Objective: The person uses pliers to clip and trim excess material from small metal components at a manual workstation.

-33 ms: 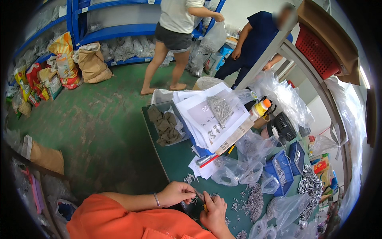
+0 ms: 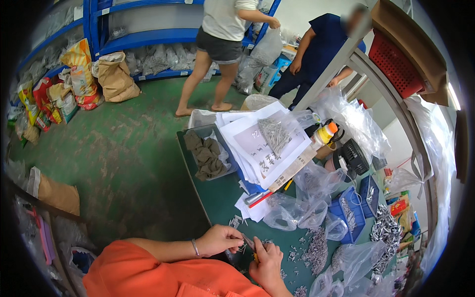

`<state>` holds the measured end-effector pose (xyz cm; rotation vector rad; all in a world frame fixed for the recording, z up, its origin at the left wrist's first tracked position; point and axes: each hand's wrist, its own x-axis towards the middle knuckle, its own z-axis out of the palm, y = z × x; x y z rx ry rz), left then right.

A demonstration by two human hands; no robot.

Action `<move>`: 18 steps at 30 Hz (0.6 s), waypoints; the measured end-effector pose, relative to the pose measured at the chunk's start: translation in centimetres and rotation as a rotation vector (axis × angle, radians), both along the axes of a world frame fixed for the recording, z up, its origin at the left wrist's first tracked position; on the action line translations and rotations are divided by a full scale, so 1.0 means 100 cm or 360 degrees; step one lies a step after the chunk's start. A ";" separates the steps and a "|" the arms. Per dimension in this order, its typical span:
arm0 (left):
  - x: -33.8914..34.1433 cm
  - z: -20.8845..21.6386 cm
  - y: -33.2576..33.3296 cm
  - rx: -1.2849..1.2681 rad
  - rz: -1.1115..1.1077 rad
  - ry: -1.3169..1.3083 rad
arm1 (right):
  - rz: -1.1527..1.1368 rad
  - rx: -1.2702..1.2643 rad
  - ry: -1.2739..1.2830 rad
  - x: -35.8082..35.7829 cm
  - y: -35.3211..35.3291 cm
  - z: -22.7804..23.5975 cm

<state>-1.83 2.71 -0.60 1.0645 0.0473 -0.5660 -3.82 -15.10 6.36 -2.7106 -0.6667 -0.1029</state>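
My left hand (image 2: 220,241) is closed in a pinch near the table's front edge; whatever sits between its fingertips is too small to make out. Close beside it, my right hand (image 2: 267,261) grips pliers (image 2: 249,242) with grey jaws and an orange-yellow handle, most of which my fingers cover. The jaws point toward the left fingertips. Beyond my left hand lie a few short metal pins (image 2: 235,221). To the right of my right hand spreads a heap of small grey metal parts (image 2: 316,252).
Clear plastic bags (image 2: 287,210) lie on the green table (image 2: 217,195). Blue bins (image 2: 349,215) and a pile of metal cylinders (image 2: 385,227) stand right. Papers (image 2: 247,143) lie farther back beside a cloth-filled tub (image 2: 230,171). Two people (image 2: 217,39) are beyond the table.
My hands and the pliers stay in place. The person in shorts has shifted very slightly to the right.
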 end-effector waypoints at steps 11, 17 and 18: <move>0.001 0.003 -0.002 -0.0059 0.0090 -0.0014 | -0.0062 0.0224 0.0140 0.000 0.000 -0.005; 0.001 0.003 -0.002 -0.0082 0.0096 -0.0020 | -0.0049 0.0457 0.0317 -0.002 0.001 -0.002; 0.001 0.002 -0.002 -0.0075 0.0090 -0.0034 | -0.0053 0.0470 0.0343 -0.001 0.002 -0.001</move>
